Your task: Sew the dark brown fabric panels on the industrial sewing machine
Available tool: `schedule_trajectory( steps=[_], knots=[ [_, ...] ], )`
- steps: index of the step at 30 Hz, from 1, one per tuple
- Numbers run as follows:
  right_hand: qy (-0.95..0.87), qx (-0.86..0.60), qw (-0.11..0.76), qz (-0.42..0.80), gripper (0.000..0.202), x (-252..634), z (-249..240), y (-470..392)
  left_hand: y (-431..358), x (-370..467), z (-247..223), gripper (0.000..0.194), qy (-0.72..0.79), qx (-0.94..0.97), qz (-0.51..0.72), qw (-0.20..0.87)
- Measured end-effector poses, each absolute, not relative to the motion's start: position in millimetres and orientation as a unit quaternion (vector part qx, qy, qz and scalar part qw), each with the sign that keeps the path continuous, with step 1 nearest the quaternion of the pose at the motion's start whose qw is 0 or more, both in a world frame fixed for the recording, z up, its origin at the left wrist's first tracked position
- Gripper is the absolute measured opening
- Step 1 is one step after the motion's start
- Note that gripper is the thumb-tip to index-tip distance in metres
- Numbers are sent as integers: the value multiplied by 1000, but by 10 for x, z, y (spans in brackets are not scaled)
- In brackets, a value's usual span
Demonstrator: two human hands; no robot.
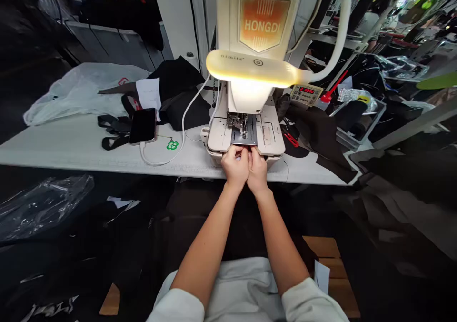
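Observation:
A sewing machine (221, 138) with a lit lamp (250, 69) over its needle area stands in the middle of the table. Side by side at the front edge of its bed are my left hand (236, 168) and my right hand (257, 169), close together just below the metal plate (244, 136). The fingers of both are bent and pinched. What lies between the fingertips is too small and hidden to make out. A thin dark strip shows at the plate's front edge, by the fingertips.
Left on the white table (71, 145) are a phone (143, 125) with a cable, a green charm (172, 145), black fabric (185, 107) and a plastic bag (89, 88). Right are red-handled snips (292, 139), dark fabric (321, 131), a control panel (305, 95) and a bin (348, 138).

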State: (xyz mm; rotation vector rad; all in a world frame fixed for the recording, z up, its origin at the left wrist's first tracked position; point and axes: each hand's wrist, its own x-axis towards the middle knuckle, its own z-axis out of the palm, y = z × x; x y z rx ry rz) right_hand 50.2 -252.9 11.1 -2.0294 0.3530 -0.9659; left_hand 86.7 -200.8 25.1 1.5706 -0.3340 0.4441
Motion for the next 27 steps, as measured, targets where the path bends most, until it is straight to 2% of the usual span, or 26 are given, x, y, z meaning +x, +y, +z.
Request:
schedule_trajectory(
  steps=[4, 6, 14, 27],
  knots=[
    [56, -706, 629, -320, 38, 374, 219, -2508, -2022, 905, 231, 18, -164, 701, 258, 644],
    [63, -649, 688, -319, 38, 377, 261, -2461, -2025, 910, 227, 19, -168, 704, 276, 632],
    [165, -682, 629, -333, 32, 468, 401, -2327, -2042, 842, 189, 14, -152, 731, 293, 597],
    [153, -669, 638, -350, 32, 466, 444, -2287, -1996, 852, 162, 19, -189, 757, 261, 569]
  ],
)
